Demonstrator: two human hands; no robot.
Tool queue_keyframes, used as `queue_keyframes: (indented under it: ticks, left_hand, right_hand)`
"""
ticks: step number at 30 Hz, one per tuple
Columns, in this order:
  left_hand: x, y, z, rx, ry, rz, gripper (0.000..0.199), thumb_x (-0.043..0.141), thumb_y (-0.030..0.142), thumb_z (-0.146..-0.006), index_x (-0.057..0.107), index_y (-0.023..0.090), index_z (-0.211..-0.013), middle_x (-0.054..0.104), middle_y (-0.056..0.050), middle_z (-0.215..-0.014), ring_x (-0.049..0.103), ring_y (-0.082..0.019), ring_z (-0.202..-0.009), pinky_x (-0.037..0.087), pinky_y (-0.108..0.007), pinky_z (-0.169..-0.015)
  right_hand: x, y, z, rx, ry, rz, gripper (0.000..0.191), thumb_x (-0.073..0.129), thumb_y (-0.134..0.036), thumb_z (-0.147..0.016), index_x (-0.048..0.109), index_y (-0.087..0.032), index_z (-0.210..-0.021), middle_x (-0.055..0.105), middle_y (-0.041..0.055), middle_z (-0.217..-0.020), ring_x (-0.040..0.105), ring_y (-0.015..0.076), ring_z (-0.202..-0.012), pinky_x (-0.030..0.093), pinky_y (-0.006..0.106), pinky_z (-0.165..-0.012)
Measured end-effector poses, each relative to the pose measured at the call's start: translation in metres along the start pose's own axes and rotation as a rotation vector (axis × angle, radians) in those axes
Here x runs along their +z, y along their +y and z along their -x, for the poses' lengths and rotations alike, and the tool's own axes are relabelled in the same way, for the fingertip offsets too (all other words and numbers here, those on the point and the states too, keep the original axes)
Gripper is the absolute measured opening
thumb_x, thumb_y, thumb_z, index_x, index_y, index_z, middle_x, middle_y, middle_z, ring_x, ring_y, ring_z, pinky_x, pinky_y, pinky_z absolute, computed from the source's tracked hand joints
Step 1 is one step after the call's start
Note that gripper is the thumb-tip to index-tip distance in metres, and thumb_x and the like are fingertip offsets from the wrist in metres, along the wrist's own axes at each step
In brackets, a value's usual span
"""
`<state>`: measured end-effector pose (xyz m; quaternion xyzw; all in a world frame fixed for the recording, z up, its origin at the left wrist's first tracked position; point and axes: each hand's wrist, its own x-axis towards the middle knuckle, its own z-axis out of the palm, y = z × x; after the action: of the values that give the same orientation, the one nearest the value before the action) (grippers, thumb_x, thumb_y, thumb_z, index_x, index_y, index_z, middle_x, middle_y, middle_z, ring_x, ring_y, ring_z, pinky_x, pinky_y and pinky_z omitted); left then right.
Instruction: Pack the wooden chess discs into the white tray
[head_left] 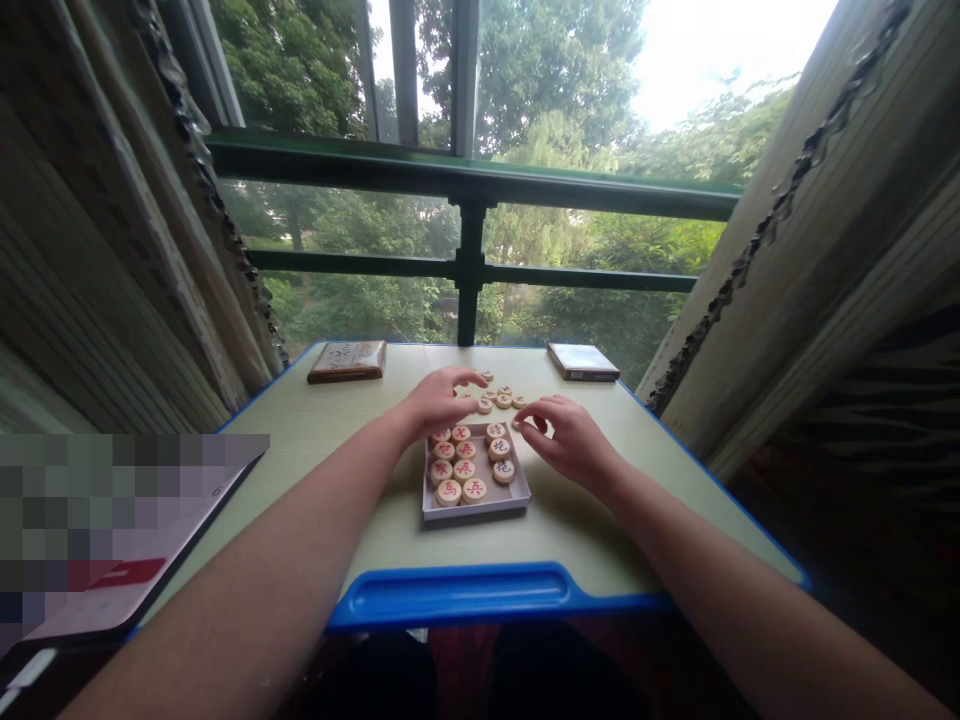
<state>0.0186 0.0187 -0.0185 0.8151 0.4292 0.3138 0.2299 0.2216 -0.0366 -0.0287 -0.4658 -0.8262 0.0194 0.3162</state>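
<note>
An open shallow box (477, 511) stands on the table, holding round wooden Chinese chess pieces. Red-marked pieces (464, 469) fill two columns on its left, and dark-marked pieces (503, 471) line its right side. My left hand (442, 398) hovers over the box's far left corner, thumb and fingers apart, close to loose chess pieces (504, 401) beyond the box. By the far right corner, my right hand (562, 435) pinches a pale chess piece (516, 425) at its fingertips; the fingers partly cover it.
A brown book-like box (347, 362) lies at the back left and a pale one (583, 362) at the back right. The table (390, 540) has a raised blue rim (461, 590). A tablet-like screen (142, 570) sits at the left edge. Curtains flank the window.
</note>
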Motion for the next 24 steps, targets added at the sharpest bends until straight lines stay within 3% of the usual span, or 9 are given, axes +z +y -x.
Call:
queue_keyframes:
  ticks: [2,6,9,12,19,24]
  left_hand:
    - [0.0,-0.006,-0.002,-0.092,0.126,0.036,0.034,0.047,0.019,-0.065,0.064,0.017,-0.094,0.064,-0.004,-0.103,0.058,-0.019,-0.092,0.048,-0.029,-0.079]
    - [0.001,-0.024,-0.005,-0.17,0.238,-0.002,0.031,0.045,0.018,-0.067,0.065,0.016,-0.091,0.066,-0.005,-0.093,0.059,-0.018,-0.089,0.047,-0.028,-0.081]
    - [0.002,-0.038,-0.009,-0.203,0.235,-0.036,0.032,0.045,0.019,-0.069,0.066,0.016,-0.094,0.065,-0.007,-0.099,0.059,-0.02,-0.093,0.045,-0.03,-0.086]
    - [0.005,-0.05,-0.012,-0.218,0.185,-0.046,0.036,0.045,0.012,-0.068,0.065,0.016,-0.097,0.063,-0.008,-0.108,0.056,-0.02,-0.103,0.042,-0.028,-0.091]
    - [0.009,-0.06,-0.015,-0.27,0.069,0.016,0.051,0.047,-0.001,-0.06,0.06,0.014,-0.107,0.065,-0.008,-0.106,0.058,-0.017,-0.099,0.044,-0.025,-0.088]
    - [0.006,-0.058,-0.014,-0.255,0.048,-0.01,0.048,0.05,0.001,-0.061,0.062,0.014,-0.106,0.066,-0.008,-0.102,0.061,-0.018,-0.094,0.045,-0.026,-0.086]
  right_hand:
    - [0.002,0.006,0.0,0.077,0.039,-0.002,0.014,0.051,-0.021,-0.077,0.064,-0.018,-0.08,0.057,0.0015,-0.066,0.05,0.0139,-0.067,0.038,0.027,-0.068]
    - [0.009,0.018,0.0,0.218,0.103,0.022,0.021,0.052,-0.023,-0.076,0.065,-0.018,-0.092,0.058,0.0051,-0.081,0.051,0.0184,-0.083,0.039,0.032,-0.08]
    - [0.017,0.024,0.0,0.277,0.057,0.082,0.032,0.054,-0.033,-0.077,0.063,-0.021,-0.105,0.056,0.0096,-0.102,0.046,0.0235,-0.1,0.035,0.037,-0.09]
    - [0.022,0.026,-0.002,0.271,-0.043,0.116,0.033,0.048,-0.038,-0.081,0.063,-0.022,-0.106,0.055,0.0099,-0.109,0.046,0.0237,-0.103,0.033,0.038,-0.092]
    - [0.025,0.026,-0.015,0.206,-0.111,0.175,0.032,0.048,-0.04,-0.081,0.065,-0.019,-0.098,0.059,0.0102,-0.103,0.05,0.0213,-0.095,0.037,0.034,-0.086]
    - [0.028,0.028,-0.027,0.178,-0.121,0.076,0.027,0.05,-0.036,-0.081,0.066,-0.016,-0.091,0.06,0.0086,-0.088,0.054,0.0169,-0.08,0.041,0.029,-0.074]
